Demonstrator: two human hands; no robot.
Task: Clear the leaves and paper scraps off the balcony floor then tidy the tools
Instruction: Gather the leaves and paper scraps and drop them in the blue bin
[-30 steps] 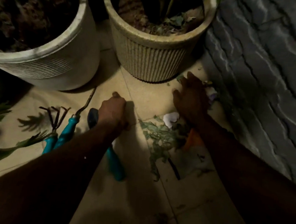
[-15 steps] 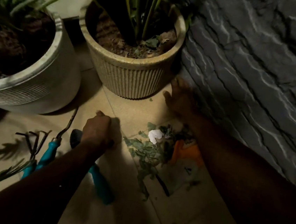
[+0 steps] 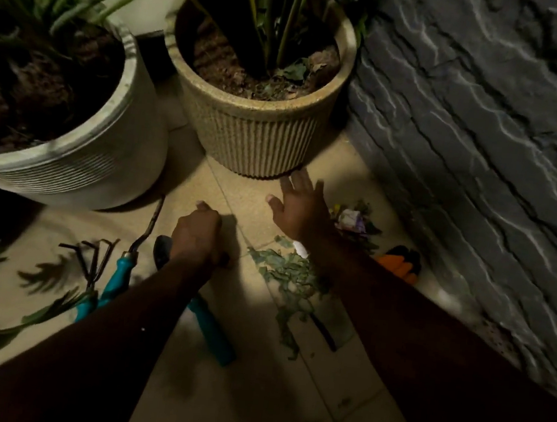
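Note:
A pile of green leaves (image 3: 292, 276) lies on the beige tile floor (image 3: 250, 397), with a white paper scrap (image 3: 300, 248) at its top edge. A crumpled paper (image 3: 350, 218) sits among more leaves near the stone wall. My right hand (image 3: 299, 208) hovers with spread fingers just left of that paper, by the ribbed pot's base. My left hand (image 3: 195, 233) is a fist resting on the floor; nothing shows in it. Teal-handled tools lie to the left: a trowel (image 3: 212, 334) under my forearm, a weeder (image 3: 119, 276) and a hand rake (image 3: 93, 260).
A beige ribbed pot (image 3: 260, 140) stands just beyond my hands, a larger white pot (image 3: 103, 165) at left. The dark stone wall (image 3: 481, 163) runs along the right. Orange and black gloves (image 3: 399, 262) lie at the wall's foot. Plant stems cross the lower left.
My right hand has moved left from the wall side to the front of the ribbed pot, uncovering the crumpled paper. My left fist has stayed in place.

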